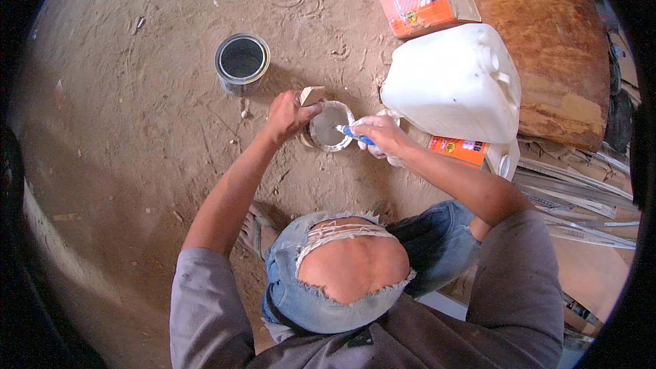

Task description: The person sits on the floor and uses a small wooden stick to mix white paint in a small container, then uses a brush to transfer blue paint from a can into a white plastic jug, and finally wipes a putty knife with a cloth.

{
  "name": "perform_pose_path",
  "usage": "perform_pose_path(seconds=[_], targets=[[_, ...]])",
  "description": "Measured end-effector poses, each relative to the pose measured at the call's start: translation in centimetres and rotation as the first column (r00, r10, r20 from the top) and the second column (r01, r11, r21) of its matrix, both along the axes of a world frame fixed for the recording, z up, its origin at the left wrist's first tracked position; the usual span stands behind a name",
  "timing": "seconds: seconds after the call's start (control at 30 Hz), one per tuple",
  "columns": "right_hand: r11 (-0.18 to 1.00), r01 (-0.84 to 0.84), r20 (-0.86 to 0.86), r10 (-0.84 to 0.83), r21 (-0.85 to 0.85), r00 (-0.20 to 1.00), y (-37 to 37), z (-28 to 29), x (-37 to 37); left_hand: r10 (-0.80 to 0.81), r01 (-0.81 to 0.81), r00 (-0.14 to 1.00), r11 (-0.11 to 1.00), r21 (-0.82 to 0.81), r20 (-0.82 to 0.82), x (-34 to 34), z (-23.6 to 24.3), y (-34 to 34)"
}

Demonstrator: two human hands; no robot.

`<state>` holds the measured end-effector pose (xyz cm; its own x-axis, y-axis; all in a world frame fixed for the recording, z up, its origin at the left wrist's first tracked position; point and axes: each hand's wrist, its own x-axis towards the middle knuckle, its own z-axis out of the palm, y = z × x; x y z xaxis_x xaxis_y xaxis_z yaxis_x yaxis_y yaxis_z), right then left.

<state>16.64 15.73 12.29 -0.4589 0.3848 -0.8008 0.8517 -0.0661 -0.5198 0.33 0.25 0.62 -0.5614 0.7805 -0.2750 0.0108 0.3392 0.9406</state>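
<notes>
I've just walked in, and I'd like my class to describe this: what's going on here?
A person's right hand, smeared with white, grips a blue-handled tool, its tip at a small round container of greyish-white material. The left hand holds a pale wood-coloured piece at the container's left edge. An open metal can stands on the dusty ground ahead, to the left; a white plastic jerrycan is on the right.
</notes>
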Motion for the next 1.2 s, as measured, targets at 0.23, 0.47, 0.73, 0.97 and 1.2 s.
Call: perform_pose_path(seconds=[0.23,0.47,0.73,0.97,1.2], targets=[[0.359,-0.652,0.187,0.767,0.668,0.614,0.1,3.3,-1.1,0.0,0.0,1.0,1.0,0.008,0.021,0.1,-1.6,0.2],[-0.042,-0.783,0.426,0.856,0.621,0.292,-0.9,1.4,-2.4,0.008,-0.007,0.999,1.0,0.002,-0.051,0.1,-1.0,0.3],[0.287,-0.774,0.252,0.832,0.565,0.493,0.5,-1.2,-0.9,0.004,-0.002,0.999,0.998,0.065,-0.034,0.2,-1.3,0.4],[0.878,-0.43,0.039,0.432,0.21,0.901,-0.2,-0.3,-0.3,0.032,-0.034,0.999,0.997,0.065,0.031,0.3,-1.3,0.2],[0.795,-0.484,0.018,0.514,0.365,0.857,0.9,1.4,-1.5,0.008,-0.009,0.999,0.999,0.037,0.031,0.2,-1.5,0.4]])
